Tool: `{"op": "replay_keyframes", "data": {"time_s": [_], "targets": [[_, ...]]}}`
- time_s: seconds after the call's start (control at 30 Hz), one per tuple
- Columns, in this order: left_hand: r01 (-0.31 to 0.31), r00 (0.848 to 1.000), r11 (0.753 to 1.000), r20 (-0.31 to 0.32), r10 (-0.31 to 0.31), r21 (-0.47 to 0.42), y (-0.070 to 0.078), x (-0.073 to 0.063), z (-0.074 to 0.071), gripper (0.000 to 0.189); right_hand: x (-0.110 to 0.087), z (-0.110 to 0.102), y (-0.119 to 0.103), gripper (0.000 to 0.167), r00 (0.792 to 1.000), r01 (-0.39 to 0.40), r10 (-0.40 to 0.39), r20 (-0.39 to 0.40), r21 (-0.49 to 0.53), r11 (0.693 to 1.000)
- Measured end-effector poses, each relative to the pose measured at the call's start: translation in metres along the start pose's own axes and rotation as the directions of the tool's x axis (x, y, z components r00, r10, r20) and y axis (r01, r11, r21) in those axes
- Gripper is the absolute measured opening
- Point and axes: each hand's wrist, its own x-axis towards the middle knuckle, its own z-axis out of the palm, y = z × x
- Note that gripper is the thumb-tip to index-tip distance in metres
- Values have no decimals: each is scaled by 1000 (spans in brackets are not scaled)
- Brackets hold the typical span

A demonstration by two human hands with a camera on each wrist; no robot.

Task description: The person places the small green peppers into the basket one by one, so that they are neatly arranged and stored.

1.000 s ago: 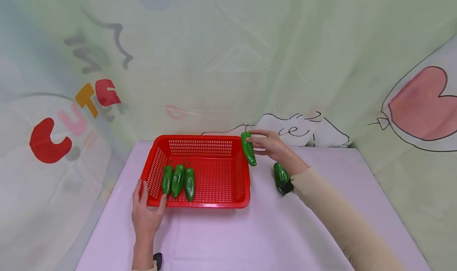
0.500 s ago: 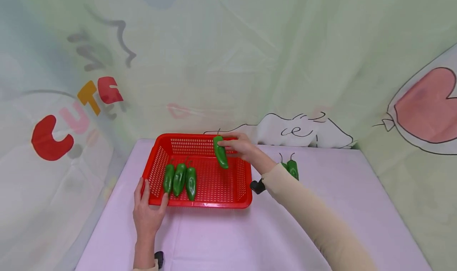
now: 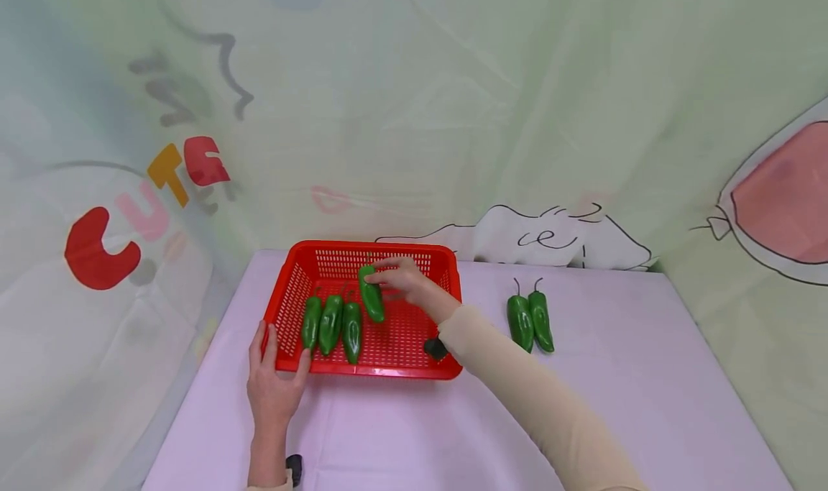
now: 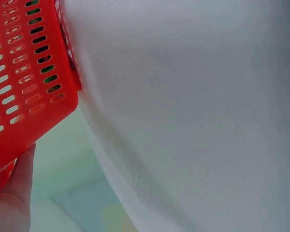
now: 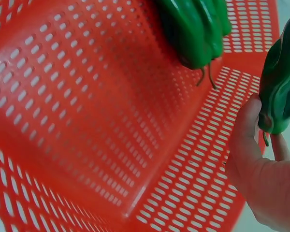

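A red perforated plastic basket [image 3: 409,370] stands on the table. My left hand [image 3: 274,383] holds its near left corner, thumb and fingers over the rim; the left wrist view shows part of that hand [image 4: 14,198] against the basket wall [image 4: 38,116]. Above the basket floor, my right hand [image 3: 407,279] pinches a green chili pepper [image 3: 371,295] near its stem end, with the tip pointing down. In the right wrist view that pepper [image 5: 279,87] is between thumb and fingers. Left of it, three green peppers [image 3: 330,326] lie side by side in the basket.
Two more green peppers [image 3: 530,322] lie on the table to the right of the basket, beyond the right sleeve [image 3: 517,390]. A pale cloth [image 3: 634,376] covers the table. A printed curtain [image 3: 414,117] hangs behind and at both sides.
My right hand has carried the pepper leftward from over the basket's right rim to beside the three peppers. The two table peppers are now uncovered by the arm. The left hand keeps its hold.
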Motion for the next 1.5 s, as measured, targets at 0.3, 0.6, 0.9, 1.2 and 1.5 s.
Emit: {"op": "replay_keyframes", "data": {"time_s": [0.3,0.6,0.9,1.2,1.5], "targets": [[6,1000,1000,1,-6,10,1,0,0,78,11,14,20,41,997,-74,74,-5,-10,997],[29,1000,1000,-2,-29,-6,0,1,2,78,25,27,31,41,996,-91,90,-20,-52,994],[37,999,999,-2,-37,-21,0,1,2,79,32,32,35,39,995,-89,87,-39,-62,994],[28,1000,999,-12,-28,-16,-1,2,3,78,32,28,45,42,993,-69,55,-105,-137,988],[29,999,999,-11,-30,-17,-1,1,3,79,34,30,48,38,981,-33,-25,-191,-296,954]]}}
